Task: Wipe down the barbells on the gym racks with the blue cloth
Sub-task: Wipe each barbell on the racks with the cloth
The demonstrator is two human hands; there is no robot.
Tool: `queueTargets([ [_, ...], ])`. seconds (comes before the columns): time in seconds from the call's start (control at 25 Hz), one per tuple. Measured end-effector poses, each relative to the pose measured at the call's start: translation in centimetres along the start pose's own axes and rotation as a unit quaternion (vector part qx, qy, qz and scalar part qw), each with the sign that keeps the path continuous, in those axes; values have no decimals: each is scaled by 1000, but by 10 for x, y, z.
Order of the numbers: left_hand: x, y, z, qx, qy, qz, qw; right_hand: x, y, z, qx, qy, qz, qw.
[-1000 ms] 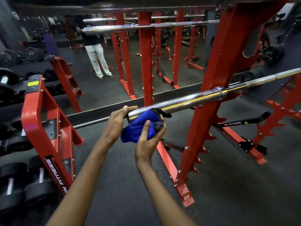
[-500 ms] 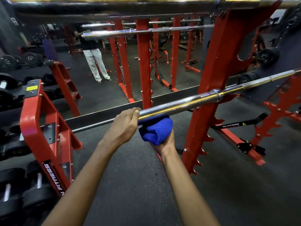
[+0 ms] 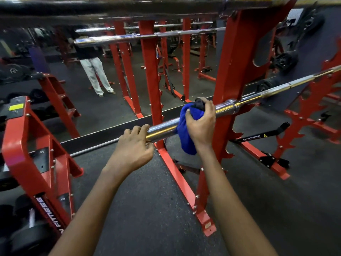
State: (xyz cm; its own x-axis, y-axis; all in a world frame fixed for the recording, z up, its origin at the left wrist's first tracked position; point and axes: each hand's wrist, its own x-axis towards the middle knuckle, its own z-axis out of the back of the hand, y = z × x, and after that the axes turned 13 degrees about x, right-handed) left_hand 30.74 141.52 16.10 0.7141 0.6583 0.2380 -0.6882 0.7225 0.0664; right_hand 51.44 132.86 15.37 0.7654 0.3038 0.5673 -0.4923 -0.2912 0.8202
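Blue cloth [image 3: 186, 130] is bunched round the chrome sleeve of the nearest barbell [image 3: 162, 129], part wrapped over the top, the rest hanging below. The bar lies across the red rack [image 3: 232, 71]: its sleeve sticks out left of the upright, and its thinner shaft runs right and away past the collar [image 3: 231, 106]. Right hand [image 3: 200, 124] has its fingers clamped on the cloth and the sleeve under it, just short of the collar. Left hand [image 3: 132, 148] has its fingers curled over the bare sleeve end, thumb underneath, holding it. Handling, my read: the cloth is soft and light and conforms to the tube, so a full wrap with a firm squeeze works. The bar is heavy, rigid steel with slick chrome, and the sleeve probably spins on the shaft, so bracing the free end makes sense. No need to lift it, the rack carries the weight. 2 more barbells sit higher: 1 across the mid rack [image 3: 129, 36], 1 blurred along the top edge [image 3: 129, 4]. Writing: "AN FITNESS" plus a yellow triangle on the black arm [image 3: 252, 138] low on the rack. "FITNESS" also shows on the leg of the dumbbell rack [image 3: 22, 137] at left, with the word before it cut off. The yellow label [image 3: 16, 107] on that rack is too small to read. A standing person [image 3: 94, 71] shows in the mirror behind.
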Motion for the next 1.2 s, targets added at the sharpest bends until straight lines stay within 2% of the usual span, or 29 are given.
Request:
queueTargets([
  [0.04,1,-3,-2,36,-8,3,999,5,0,0,-28,2,25,999],
  [0.12,8,-10,-3,94,-25,-8,995,1,-3,-6,-72,91,111,987],
  [0.2,17,-19,-4,123,-44,-40,991,-6,-12,-4,-86,162,156,971],
  [0.24,19,-23,-3,128,-52,-55,989,1,-19,4,-81,153,160,972],
  [0.4,24,-26,-2,138,-103,-89,981,57,-47,51,-61,-49,64,995],
  [0.48,27,-29,-3,137,-121,-87,979,63,-57,54,-59,-84,26,994],
  [0.56,36,-36,-2,124,-120,-82,982,48,-64,49,-67,-10,35,997],
  [0.64,49,-47,0,107,-112,-86,984,37,-72,56,-74,76,103,989],
  [0.68,54,-54,1,101,-110,-90,985,41,-78,64,-66,84,123,987],
  [0.72,59,-59,2,96,-109,-93,985,45,-82,70,-57,50,117,990],
  [0.8,63,-68,3,93,-110,-88,986,51,-83,71,-20,-73,51,996],
  [0.88,63,-75,3,102,-123,-70,985,42,-79,56,23,-165,-15,986],
  [0.96,61,-79,3,114,-136,-54,983,26,-70,38,129,-234,-98,959],
  [1.08,61,-80,1,121,-136,-40,983,32,-63,30,290,-333,-266,857],
  [1.12,61,-79,2,118,-128,-41,984,40,-64,33,327,-337,-347,812],
  [1.16,61,-78,3,114,-120,-43,985,46,-65,38,386,-310,-421,760],
  [1.2,61,-76,4,106,-108,-40,988,51,-65,43,458,-263,-456,716],
])
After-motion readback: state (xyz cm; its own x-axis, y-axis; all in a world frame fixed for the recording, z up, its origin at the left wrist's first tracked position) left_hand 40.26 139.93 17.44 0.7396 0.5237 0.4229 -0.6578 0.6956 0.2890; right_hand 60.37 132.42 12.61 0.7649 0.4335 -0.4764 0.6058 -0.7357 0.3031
